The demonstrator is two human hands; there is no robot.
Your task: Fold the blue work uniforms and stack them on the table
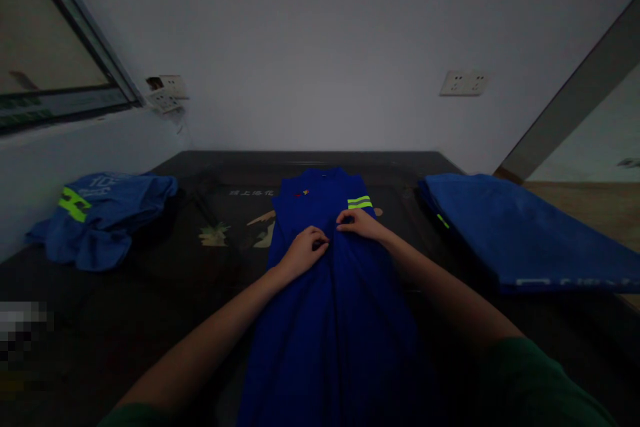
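Observation:
A long blue work garment point(320, 320) lies face up with its collar at the far end. A small red and yellow emblem is on its chest, and a yellow-green reflective band crosses one sleeve. My left hand point(304, 252) is closed in a pinch at the middle of its front, left of the centre line. Just right of that line and slightly farther away, my right hand point(358, 223) pinches the cloth with thumb and fingers. Small folds run down from both hands. The near end of the garment falls in shadow and leaves the view.
The garment rests on a dark table point(220, 167) with printed flowers and characters. A crumpled blue garment point(107, 213) lies at the left, a folded blue cloth point(520, 227) at the right. Behind the table stands a white wall point(320, 67) with sockets point(464, 83).

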